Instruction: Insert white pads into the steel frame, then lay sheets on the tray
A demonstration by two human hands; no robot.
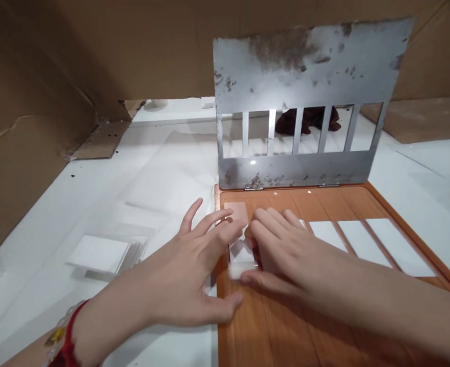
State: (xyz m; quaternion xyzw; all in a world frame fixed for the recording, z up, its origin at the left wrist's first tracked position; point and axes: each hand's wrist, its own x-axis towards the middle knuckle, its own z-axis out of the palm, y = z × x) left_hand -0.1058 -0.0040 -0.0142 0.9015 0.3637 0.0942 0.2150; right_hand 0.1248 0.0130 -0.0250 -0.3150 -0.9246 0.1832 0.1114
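- Brown cardboard panels (152, 56) stand around a white bench (163, 168), seen from the head camera.
- On it lies an orange-brown tray (243, 336); a stained metal plate (309, 89) with 6 slots stands raised at its far edge.
- At the tray's left end, a white strip (237, 253) lies between the hands, with a blurred white piece (243, 271) at its near end.
- Left hand (188, 270): fingers spread, thumb well apart from them, over the tray's left edge.
- Right hand (282, 244): fingers curled together beside the strip; I cannot tell whether they grip anything.
- Farther right, 3 white strips (398, 247) lie side by side.
- Left of the tray sits a stack of white cards (104, 252).
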